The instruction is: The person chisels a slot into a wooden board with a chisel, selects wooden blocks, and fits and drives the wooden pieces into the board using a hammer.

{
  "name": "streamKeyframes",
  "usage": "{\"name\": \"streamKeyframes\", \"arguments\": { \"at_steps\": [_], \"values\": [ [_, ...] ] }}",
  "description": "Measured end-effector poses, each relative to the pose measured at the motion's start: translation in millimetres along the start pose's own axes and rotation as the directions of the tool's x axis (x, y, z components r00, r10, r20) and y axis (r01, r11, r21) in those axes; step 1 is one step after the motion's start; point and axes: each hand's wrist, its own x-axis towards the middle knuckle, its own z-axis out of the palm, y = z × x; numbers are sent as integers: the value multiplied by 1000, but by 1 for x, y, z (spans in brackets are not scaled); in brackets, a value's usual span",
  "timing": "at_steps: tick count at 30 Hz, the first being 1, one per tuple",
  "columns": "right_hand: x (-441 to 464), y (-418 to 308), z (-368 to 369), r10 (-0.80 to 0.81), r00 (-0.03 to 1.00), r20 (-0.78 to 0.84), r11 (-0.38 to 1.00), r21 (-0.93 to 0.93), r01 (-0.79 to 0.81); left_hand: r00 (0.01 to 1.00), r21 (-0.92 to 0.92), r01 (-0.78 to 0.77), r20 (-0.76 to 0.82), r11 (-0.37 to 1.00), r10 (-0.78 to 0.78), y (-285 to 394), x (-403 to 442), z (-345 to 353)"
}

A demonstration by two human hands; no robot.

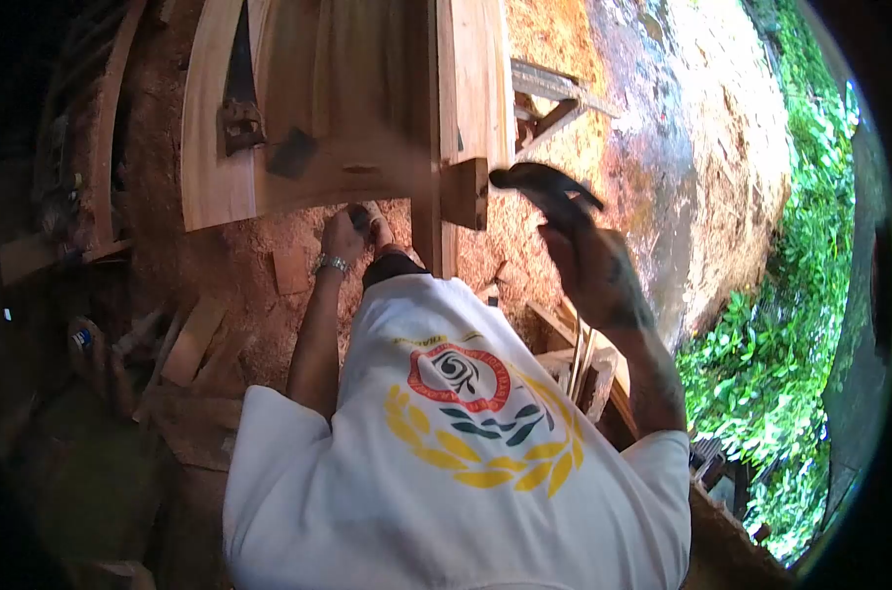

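My right hand (603, 270) is closed round a hammer (554, 189), whose dark head is level with a small wood block (464, 194), a short gap to its right. That block sits against the side of a long upright-looking beam (426, 118). Below the near edge of the wide wooden boards (347, 98) is my left hand (344, 239), with a watch on the wrist. Its fingers are bent near the board's edge, and what they hold, if anything, is too dark to make out.
A handsaw (240, 123) lies on the boards at the left, with a dark square piece (291, 154) beside it. Wood offcuts (195, 339) lie on the sawdust at lower left. A wooden frame (561, 98) stands behind, at the right. Green plants (760, 393) grow at far right.
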Motion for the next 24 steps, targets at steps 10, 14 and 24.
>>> {"name": "streamKeyframes", "arguments": {
  "at_steps": [10, 14, 24],
  "values": [
    [-8, 30, 42, 34, 999, 1, 998, 60, -34, 999, 16, -30, 16, 999, 30, -10, 5, 4],
    [-11, -10, -4, -82, 987, -140, 995, 48, 89, 999, 84, -31, 40, 996, 28, -7, 2, 1],
    [-8, 11, 21, 118, 992, 35, 993, 1, -118, 1000, 82, -7, -22, 997, 9, -23, 14, 10]
  ]
}}
